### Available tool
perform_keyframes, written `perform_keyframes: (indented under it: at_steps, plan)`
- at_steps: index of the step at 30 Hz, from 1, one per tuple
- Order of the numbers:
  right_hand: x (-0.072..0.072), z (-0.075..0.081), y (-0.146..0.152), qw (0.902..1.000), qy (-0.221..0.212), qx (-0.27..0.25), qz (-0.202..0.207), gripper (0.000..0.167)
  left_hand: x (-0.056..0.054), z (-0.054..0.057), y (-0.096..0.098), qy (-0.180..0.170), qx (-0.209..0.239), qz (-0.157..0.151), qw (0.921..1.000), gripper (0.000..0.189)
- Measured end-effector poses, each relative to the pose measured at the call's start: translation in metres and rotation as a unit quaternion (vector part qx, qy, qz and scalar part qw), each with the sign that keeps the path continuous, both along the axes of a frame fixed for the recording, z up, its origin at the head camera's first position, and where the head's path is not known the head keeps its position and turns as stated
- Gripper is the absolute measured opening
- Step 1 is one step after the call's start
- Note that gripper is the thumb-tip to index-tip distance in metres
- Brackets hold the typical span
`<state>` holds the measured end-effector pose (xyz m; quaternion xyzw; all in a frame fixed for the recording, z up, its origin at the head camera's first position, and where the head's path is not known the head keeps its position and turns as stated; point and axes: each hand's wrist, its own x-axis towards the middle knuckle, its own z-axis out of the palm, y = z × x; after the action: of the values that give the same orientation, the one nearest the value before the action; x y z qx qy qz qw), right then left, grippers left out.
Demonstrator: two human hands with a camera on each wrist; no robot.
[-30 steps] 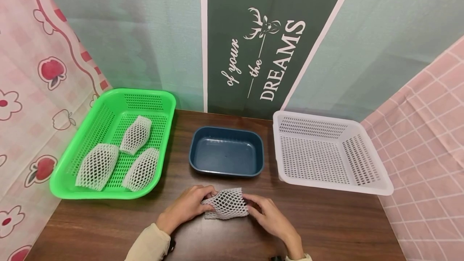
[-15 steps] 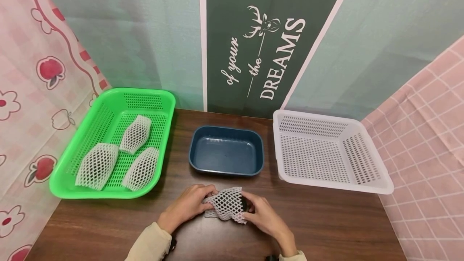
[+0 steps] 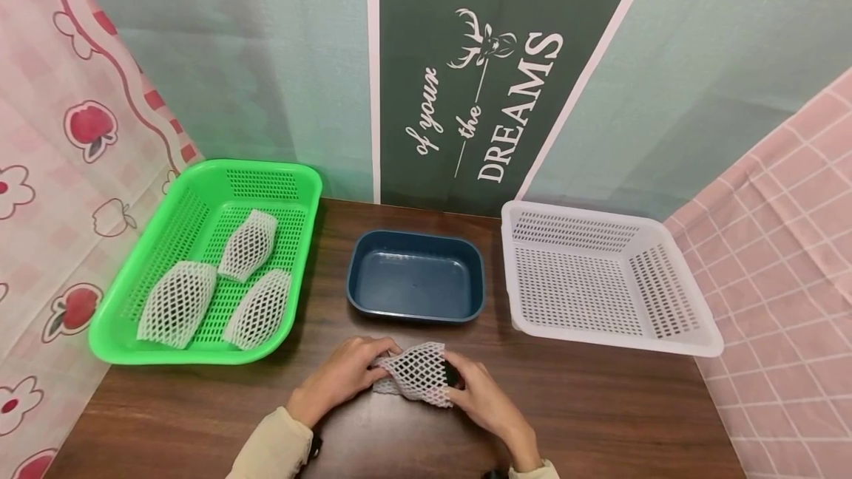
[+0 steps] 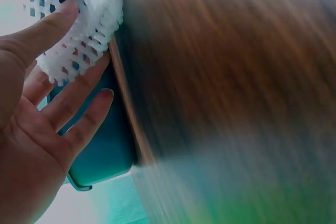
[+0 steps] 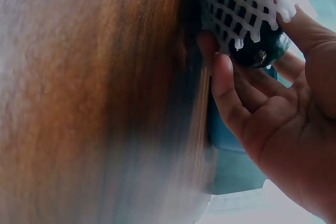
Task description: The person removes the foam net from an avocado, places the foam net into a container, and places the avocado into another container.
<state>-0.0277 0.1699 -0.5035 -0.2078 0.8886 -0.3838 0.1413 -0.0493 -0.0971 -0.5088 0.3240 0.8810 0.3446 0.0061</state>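
A white foam fruit net (image 3: pixel 421 371) lies between my two hands, low in front of the blue box. Out of its right end pokes a dark green, glossy rounded fruit (image 5: pixel 263 51), with the rest of it covered by the mesh. My left hand (image 3: pixel 346 375) pinches the net's flattened left end between thumb and fingers; in the left wrist view the thumb (image 4: pixel 63 18) presses on the mesh. At the other end my right hand (image 3: pixel 487 396) has thumb and fingers around the net's edge and the bared fruit.
A green basket (image 3: pixel 308 242) at the left holds 3 more netted pieces (image 3: pixel 178 304). Behind the hands stands a dark blue box (image 3: pixel 416 287), and a white basket (image 3: pixel 577 294) stands at the right. All rest on a brown wooden table (image 3: pixel 612 412) with curtains behind.
My right hand has shifted slightly left and taken hold of the net's right edge, where the dark fruit now shows. The left hand stays nearly in place.
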Motion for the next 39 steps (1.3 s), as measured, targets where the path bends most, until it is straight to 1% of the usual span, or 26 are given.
perform_keyframes:
  at_steps: [5, 12, 15, 18, 22, 25, 30, 32, 34, 39]
  plan:
    - [0.001, 0.002, 0.001, 0.9999, 0.007, 0.008, -0.012, 0.050, -0.001, 0.002, -0.002, 0.002, 0.005, 0.006, 1.0000, 0.018]
    - [0.000, 0.001, 0.005, 0.9989, 0.045, -0.002, -0.007, 0.051, -0.001, 0.006, -0.005, 0.006, 0.004, 0.017, 0.9998, 0.015]
    - [-0.002, 0.001, 0.008, 0.9990, 0.040, -0.017, -0.010, 0.051, -0.001, 0.007, -0.005, 0.009, 0.001, 0.022, 0.9997, 0.015]
    - [-0.003, 0.003, 0.011, 0.9991, 0.021, -0.032, -0.017, 0.054, -0.002, 0.008, -0.007, 0.019, -0.004, 0.026, 0.9995, 0.015]
    - [-0.004, 0.008, 0.014, 0.9980, -0.005, -0.049, -0.039, 0.060, -0.002, 0.009, -0.012, 0.037, -0.007, 0.034, 0.9987, 0.015]
    - [-0.004, 0.010, 0.016, 0.9965, -0.016, -0.063, -0.053, 0.062, -0.003, 0.010, -0.015, 0.048, -0.008, 0.046, 0.9978, 0.016]
    - [-0.003, 0.011, 0.019, 0.9939, -0.016, -0.086, -0.067, 0.062, -0.004, 0.010, -0.019, 0.061, -0.013, 0.060, 0.9963, 0.016]
    - [-0.003, 0.011, 0.020, 0.9920, -0.016, -0.098, -0.078, 0.062, -0.004, 0.011, -0.021, 0.066, -0.014, 0.065, 0.9956, 0.017]
    - [-0.002, 0.011, 0.020, 0.9881, -0.027, -0.123, -0.089, 0.062, -0.004, 0.012, -0.023, 0.073, -0.013, 0.071, 0.9948, 0.018]
    - [-0.002, 0.012, 0.021, 0.9729, -0.046, -0.199, -0.108, 0.059, -0.005, 0.013, -0.026, 0.093, -0.006, 0.082, 0.9923, 0.019]
